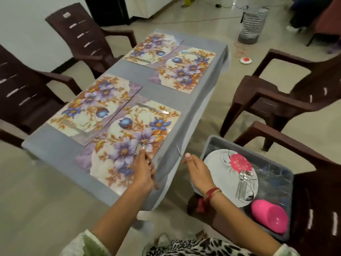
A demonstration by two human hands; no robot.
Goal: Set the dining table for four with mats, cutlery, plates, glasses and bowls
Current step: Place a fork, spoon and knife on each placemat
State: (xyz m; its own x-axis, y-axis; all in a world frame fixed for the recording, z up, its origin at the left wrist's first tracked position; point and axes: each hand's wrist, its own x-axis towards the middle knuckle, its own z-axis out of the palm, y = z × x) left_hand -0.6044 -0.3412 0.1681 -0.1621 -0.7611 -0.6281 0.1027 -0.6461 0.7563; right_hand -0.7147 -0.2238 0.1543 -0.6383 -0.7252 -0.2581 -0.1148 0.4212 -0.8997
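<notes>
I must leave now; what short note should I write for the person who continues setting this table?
Left hand grips a piece of cutlery over the nearest mat.
Right hand pinches a thin metal piece beside the table edge.
Done: four mats laid, a knife on at least two.
Left: other cutlery, plates, glasses, pink bowl, all in the grey tub on the chair.

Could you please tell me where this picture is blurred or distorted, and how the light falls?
Head view: motion blur smears the left hand, the right hand and the cutlery in them, so its type is unclear; head view: the wide lens bows the long edges of the table; head view: light is soft and even, with faint glare on the floor at the top.
</notes>
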